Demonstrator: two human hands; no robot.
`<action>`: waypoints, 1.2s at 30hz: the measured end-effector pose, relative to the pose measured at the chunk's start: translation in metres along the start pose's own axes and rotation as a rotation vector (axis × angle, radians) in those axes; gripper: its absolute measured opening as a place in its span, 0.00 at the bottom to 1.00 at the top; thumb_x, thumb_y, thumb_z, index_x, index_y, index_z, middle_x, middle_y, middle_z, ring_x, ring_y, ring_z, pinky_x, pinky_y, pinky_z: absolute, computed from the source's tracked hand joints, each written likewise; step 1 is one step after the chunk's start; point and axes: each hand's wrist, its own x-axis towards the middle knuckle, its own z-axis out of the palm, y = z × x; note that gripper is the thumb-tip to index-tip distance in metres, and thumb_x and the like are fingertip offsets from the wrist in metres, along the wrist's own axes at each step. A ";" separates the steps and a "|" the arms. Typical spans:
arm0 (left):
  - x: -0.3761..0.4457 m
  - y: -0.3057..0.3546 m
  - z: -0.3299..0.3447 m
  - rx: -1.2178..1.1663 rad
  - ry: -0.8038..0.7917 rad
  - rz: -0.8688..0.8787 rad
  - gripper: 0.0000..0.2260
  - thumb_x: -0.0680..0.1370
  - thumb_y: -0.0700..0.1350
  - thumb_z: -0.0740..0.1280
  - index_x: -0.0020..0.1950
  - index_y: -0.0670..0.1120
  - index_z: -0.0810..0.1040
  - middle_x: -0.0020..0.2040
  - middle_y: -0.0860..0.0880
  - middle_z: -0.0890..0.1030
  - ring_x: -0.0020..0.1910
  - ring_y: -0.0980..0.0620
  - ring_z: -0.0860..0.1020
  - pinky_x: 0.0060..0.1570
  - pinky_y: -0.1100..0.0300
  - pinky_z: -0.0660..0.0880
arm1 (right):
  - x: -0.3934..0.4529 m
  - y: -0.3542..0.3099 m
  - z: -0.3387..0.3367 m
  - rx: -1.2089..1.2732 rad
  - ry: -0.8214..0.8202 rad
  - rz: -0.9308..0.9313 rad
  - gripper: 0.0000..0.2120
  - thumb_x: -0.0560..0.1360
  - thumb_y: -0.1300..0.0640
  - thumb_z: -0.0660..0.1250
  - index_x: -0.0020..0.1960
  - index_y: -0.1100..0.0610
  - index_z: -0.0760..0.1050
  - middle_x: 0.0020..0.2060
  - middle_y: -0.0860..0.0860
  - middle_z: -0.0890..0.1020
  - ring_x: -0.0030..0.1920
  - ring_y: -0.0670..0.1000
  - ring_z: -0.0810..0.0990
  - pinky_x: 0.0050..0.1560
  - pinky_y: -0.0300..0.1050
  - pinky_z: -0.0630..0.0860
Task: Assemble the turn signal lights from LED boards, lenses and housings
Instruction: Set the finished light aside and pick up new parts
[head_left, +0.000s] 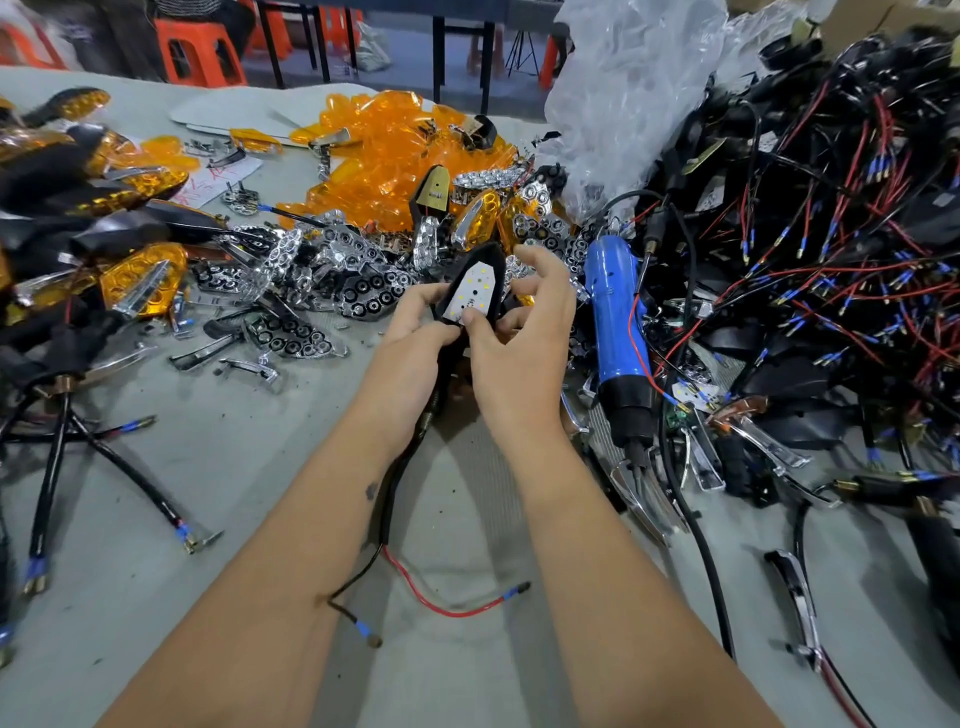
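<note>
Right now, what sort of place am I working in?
Most likely a small assembly workshop for vehicle lights: a bench heaped with amber lenses, a tangle of wired black housings, and a blue electric screwdriver beside the hands. Plastic stools stand behind.

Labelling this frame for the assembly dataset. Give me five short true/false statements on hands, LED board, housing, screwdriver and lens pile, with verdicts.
1. The white LED board sits in the black housing held in front of the person. True.
2. An amber lens already covers that board. False: the board is bare, its LEDs showing.
3. The left hand grips the housing and the right hand's thumb presses on the board. True.
4. The blue electric screwdriver is in the right hand. False: it lies on the table, right of the hands.
5. The loose amber lenses are piled behind the hands, farther up the table. True.
</note>
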 end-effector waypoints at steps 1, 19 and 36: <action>0.000 0.000 0.000 -0.002 -0.005 -0.005 0.14 0.69 0.43 0.62 0.47 0.60 0.79 0.40 0.49 0.83 0.32 0.52 0.79 0.27 0.60 0.73 | 0.000 0.000 -0.001 -0.018 -0.010 -0.016 0.29 0.72 0.66 0.71 0.60 0.37 0.67 0.52 0.41 0.68 0.38 0.43 0.72 0.45 0.30 0.70; 0.005 0.012 -0.023 -0.322 0.255 0.060 0.06 0.81 0.45 0.67 0.48 0.44 0.74 0.30 0.49 0.79 0.26 0.55 0.73 0.25 0.65 0.71 | 0.015 -0.001 -0.024 0.232 0.492 0.059 0.12 0.80 0.57 0.55 0.60 0.60 0.71 0.54 0.58 0.75 0.49 0.48 0.74 0.53 0.43 0.73; 0.024 0.006 -0.031 -0.218 0.358 0.141 0.05 0.82 0.49 0.65 0.53 0.48 0.74 0.32 0.50 0.78 0.24 0.58 0.71 0.22 0.66 0.67 | 0.004 -0.002 0.001 -0.405 -0.057 -0.204 0.09 0.74 0.64 0.66 0.54 0.59 0.79 0.52 0.53 0.75 0.54 0.53 0.74 0.56 0.53 0.72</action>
